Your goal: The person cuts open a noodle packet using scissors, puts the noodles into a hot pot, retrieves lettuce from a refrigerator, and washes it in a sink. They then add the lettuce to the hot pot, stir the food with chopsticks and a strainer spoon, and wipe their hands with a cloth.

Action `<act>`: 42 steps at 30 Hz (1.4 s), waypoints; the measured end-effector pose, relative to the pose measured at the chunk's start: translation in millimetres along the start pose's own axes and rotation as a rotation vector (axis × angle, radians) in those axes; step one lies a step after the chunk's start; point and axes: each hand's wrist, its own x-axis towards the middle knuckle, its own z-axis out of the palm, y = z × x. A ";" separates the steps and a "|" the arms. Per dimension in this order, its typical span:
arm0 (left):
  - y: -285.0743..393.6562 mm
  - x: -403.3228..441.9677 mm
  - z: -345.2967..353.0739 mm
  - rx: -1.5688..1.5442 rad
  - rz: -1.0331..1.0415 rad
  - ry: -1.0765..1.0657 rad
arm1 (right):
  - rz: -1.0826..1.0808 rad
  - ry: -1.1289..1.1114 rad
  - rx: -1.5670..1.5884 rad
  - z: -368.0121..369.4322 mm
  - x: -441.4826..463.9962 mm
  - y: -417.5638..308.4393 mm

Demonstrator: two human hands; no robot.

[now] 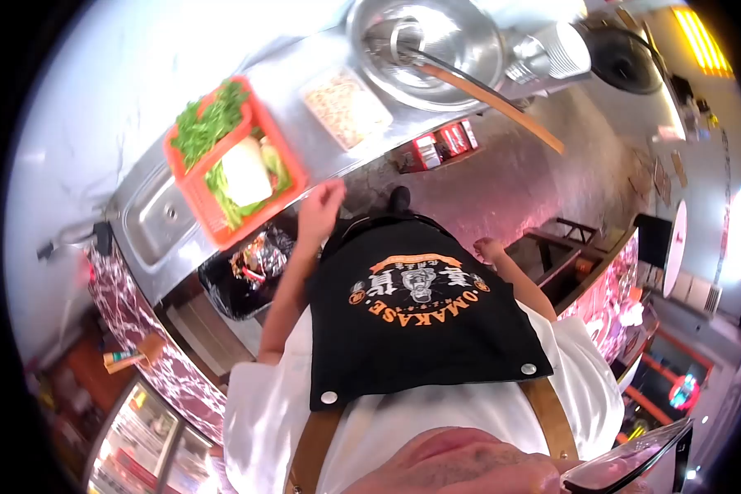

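My left hand (326,198) is beside the near right corner of an orange-red plastic basket (298,169), just off the counter's front edge. Its fingers are curled in, and nothing shows in them. Leafy greens (210,123) fill one basket compartment; the other holds a white block-like item (245,173) among pale green leaves. My right hand (490,249) hangs low by my right side, fingers loosely curled with nothing visible in them. A shallow rectangular container of small pale chopped bits (346,107) stands on the counter, right of the basket.
The steel counter (276,90) also carries a large metal bowl (477,41) with a long wooden handle (502,107) sticking out over the edge, and stacked clear cups (552,53). At left are a sink (169,212) and a black-lined bin (239,284). A red box (445,146) sits below.
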 end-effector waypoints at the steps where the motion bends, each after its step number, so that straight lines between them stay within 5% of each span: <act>1: -42.7 -7.3 12.8 -0.012 -0.106 -0.056 | -0.002 -0.020 0.076 -4.6 16.7 21.5; 2: -79.3 -10.4 20.8 -0.024 -0.205 -0.111 | 0.000 -0.001 0.106 -7.1 24.9 30.3; 4: -97.7 -30.2 30.1 0.185 -0.031 -0.124 | -0.049 -0.017 0.063 -14.9 45.3 33.0; 5: -113.8 -38.3 31.0 0.061 -0.291 -0.088 | -0.166 -0.037 0.017 -20.8 62.4 34.5; 9: -171.1 -67.5 38.2 0.054 -0.565 0.187 | -0.683 -0.093 -0.344 -53.2 130.5 3.0; 14: -201.6 -115.3 129.6 0.060 -0.714 0.316 | -0.584 -0.079 -0.324 -120.4 184.1 -64.9; 16: -207.2 -133.2 173.7 0.096 -0.728 0.300 | -1.091 -0.377 -0.933 -130.2 240.4 -59.6; 18: -209.4 -144.4 215.6 0.122 -0.709 0.286 | -0.802 -0.540 -0.957 -155.3 223.1 -72.6; 19: -207.6 -153.4 234.9 0.138 -0.695 0.301 | -0.990 -0.684 -1.009 -156.7 225.6 -61.2; 21: -206.0 -175.9 278.1 0.150 -0.676 0.399 | -0.895 -0.735 -1.011 -167.5 178.1 -84.3; 22: -205.3 -191.7 298.9 0.151 -0.688 0.464 | -0.346 -0.680 -0.840 -185.8 118.1 -100.7; 23: -200.2 -200.1 318.9 0.147 -0.701 0.527 | -0.728 -0.731 -0.713 -162.0 200.7 -51.5; 27: -201.7 -249.4 397.9 0.078 -0.762 0.720 | -0.655 -0.863 -0.930 -181.0 166.3 -89.0; 30: -215.6 -287.2 463.5 -0.007 -0.824 0.807 | -0.369 -0.979 -0.716 -180.4 178.9 -79.3; 33: -237.1 -318.2 530.9 -0.099 -0.863 0.845 | -0.549 -0.683 -1.364 -172.9 185.2 -79.1; 36: -250.7 -337.8 596.7 -0.177 -0.895 0.873 | -0.745 -0.682 -1.650 -176.7 187.6 -59.1; 37: -254.3 -341.2 617.9 -0.197 -0.902 0.880 | -0.722 -0.688 -1.673 -184.5 194.9 -47.3; 39: -258.0 -346.4 659.5 -0.225 -0.909 0.883 | -1.039 -0.600 -1.576 -195.4 210.5 -20.2; 42: -256.5 -344.9 722.4 -0.263 -0.923 0.871 | -0.905 -0.537 -1.450 -223.1 223.5 -8.5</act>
